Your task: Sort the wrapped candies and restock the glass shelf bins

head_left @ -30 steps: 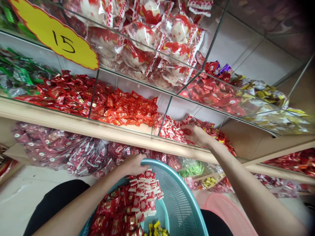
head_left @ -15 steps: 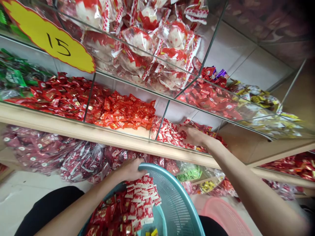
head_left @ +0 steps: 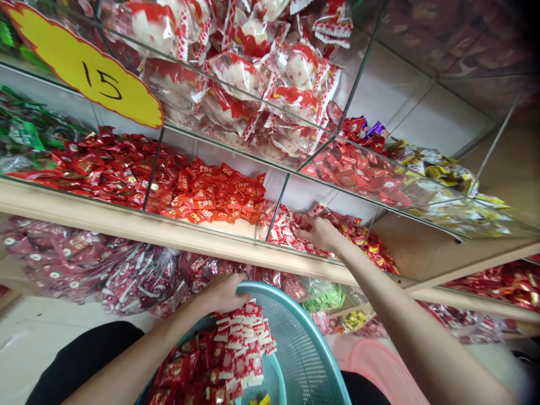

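My left hand (head_left: 228,293) is wrapped over the far rim of a teal plastic basket (head_left: 314,323). Inside this basket lie dark red wrapped candies (head_left: 179,368) and a heap of red-and-white wrapped candies (head_left: 244,343), with a bit of yellow wrapper near the bottom. My right hand (head_left: 323,233) reaches into a shelf bin, its fingers apart and touching loose red-and-white candies (head_left: 289,225). Candies partly hide its fingertips.
A glass front edge and a wooden shelf board (head_left: 185,239) run below the bins. Neighbouring bins hold orange-red candies (head_left: 223,191). Overhead hangs a yellow price tag (head_left: 97,73) marked 15. Bagged candies (head_left: 143,275) fill the lower level; a pink basket (head_left: 379,368) stands at right.
My right hand has shifted slightly left over the red-and-white candies, uncovering red and yellow candies to its right. My left hand stays on the basket rim.
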Demonstrator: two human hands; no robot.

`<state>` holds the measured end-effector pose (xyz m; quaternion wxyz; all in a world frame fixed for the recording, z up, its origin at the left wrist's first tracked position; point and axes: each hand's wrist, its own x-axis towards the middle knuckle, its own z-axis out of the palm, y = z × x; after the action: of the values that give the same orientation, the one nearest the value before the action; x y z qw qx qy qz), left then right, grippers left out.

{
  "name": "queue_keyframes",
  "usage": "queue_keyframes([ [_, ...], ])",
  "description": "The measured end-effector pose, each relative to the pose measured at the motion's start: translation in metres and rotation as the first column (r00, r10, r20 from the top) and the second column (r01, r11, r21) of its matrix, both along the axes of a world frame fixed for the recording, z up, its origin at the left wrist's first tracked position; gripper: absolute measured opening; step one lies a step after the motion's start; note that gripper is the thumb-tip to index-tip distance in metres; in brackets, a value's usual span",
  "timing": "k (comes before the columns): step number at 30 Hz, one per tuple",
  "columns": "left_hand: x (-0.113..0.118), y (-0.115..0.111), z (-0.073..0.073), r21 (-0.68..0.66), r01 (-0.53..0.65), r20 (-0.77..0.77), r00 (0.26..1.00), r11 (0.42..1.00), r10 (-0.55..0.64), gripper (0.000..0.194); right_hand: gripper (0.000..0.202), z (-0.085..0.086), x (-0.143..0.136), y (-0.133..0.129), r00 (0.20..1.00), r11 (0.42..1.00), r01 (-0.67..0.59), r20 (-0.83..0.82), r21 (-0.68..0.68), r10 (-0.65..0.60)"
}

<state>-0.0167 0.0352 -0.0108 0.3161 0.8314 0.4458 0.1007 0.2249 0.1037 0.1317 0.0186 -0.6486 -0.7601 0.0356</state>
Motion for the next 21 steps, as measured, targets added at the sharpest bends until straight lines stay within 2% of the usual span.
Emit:
queue_keyframes([
  [3,0.000,0.000,0.000,0.000,-0.002,-0.010,1.000,1.000,0.002,0.023,0.014,-0.005,-0.007,0.000,0.998,1.000,0.007,0.066,0.023,-0.009],
  [9,-0.001,-0.001,0.002,-0.011,-0.015,-0.024,1.000,1.000,0.015,0.026,0.015,-0.005,-0.014,0.000,0.994,0.994,0.102,-0.041,-0.029,-0.103],
  [15,-0.001,-0.001,0.003,0.017,0.000,-0.040,0.999,1.000,0.001,0.026,0.019,-0.003,-0.020,0.003,0.977,0.975,0.211,-0.025,-0.070,-0.213],
  [21,0.000,0.000,0.002,-0.023,-0.006,-0.050,0.999,1.000,0.005,0.027,0.023,0.000,-0.022,0.000,0.964,0.967,0.254,-0.082,-0.020,-0.255],
])
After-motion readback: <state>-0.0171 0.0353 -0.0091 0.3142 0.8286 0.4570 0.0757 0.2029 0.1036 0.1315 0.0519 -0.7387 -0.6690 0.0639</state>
